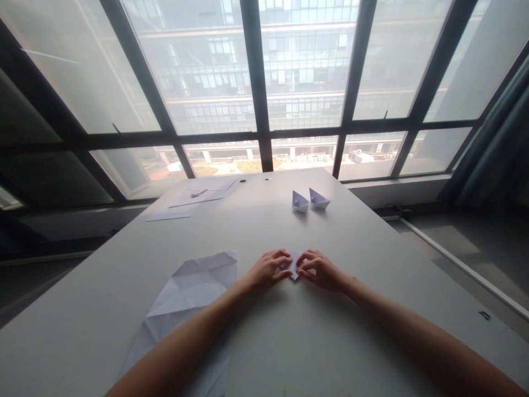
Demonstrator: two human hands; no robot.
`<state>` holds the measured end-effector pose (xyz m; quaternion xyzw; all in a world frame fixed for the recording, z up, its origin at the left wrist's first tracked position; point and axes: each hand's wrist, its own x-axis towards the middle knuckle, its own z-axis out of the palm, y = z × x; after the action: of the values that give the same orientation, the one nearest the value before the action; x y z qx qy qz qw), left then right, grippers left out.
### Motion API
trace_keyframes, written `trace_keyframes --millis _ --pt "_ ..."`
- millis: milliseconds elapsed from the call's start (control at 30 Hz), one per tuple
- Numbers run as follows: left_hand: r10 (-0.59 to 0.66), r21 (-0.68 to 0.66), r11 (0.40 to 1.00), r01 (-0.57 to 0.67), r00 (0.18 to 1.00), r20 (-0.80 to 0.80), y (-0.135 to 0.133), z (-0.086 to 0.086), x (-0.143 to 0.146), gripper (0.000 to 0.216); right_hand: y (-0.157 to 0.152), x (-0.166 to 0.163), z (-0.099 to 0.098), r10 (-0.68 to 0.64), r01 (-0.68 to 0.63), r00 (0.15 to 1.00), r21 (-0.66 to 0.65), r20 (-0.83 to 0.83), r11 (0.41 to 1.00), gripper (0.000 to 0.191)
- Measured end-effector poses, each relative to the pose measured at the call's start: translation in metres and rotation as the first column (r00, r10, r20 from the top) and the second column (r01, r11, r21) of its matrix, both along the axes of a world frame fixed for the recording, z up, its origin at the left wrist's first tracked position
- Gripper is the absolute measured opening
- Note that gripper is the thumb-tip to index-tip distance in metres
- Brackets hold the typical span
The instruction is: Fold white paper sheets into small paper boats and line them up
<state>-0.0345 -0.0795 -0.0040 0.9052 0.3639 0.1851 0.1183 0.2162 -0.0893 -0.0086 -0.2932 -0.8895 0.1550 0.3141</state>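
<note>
A small piece of folded white paper (294, 267) rests on the table between my two hands. From its left side, my left hand (268, 270) grips the paper with curled fingers and thumb. Opposite it, my right hand (320, 270) pinches the right side, fingers bent over the edge. The fingertips cover much of the paper, so its full shape is hidden. Beyond my hands stand two folded paper boats (300, 202), close together. Under and beside my left forearm lies a large creased sheet of white paper (185, 292).
Flat paper sheets (206, 193) lie at the table's far left with a pen-like object (199, 193) on top. The white table (363, 342) reaches to large dark-framed windows. A small dark mark or item (484, 315) is near the right edge. A curtain (491, 127) hangs at right.
</note>
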Motion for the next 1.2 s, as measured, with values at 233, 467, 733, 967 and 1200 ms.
trace_keyframes --millis 233,467,733,967,1200 --pt "-0.001 0.018 1.000 -0.001 0.997 0.071 -0.002 0.000 0.003 0.043 0.000 0.000 0.005 0.016 -0.017 0.999 0.019 0.047 1.000 0.015" --pt "0.061 -0.015 0.998 -0.060 0.998 0.023 0.000 -0.001 0.001 0.045 -0.002 -0.001 0.004 0.015 -0.015 1.000 -0.034 0.008 0.999 0.017" --pt "0.050 -0.021 0.999 -0.050 0.998 -0.029 0.002 -0.001 0.001 0.053 0.009 -0.001 -0.011 -0.276 0.276 0.961 -0.009 -0.035 0.961 0.024" --pt "-0.044 -0.018 0.999 0.046 0.995 0.094 0.002 0.001 0.001 0.059 0.013 0.001 -0.015 -0.308 0.311 0.949 -0.038 0.065 0.950 0.025" --pt "-0.094 -0.054 0.992 0.116 0.949 0.300 0.004 -0.005 -0.002 0.054 0.009 -0.005 -0.009 -0.248 0.208 0.956 -0.230 -0.156 0.950 0.014"
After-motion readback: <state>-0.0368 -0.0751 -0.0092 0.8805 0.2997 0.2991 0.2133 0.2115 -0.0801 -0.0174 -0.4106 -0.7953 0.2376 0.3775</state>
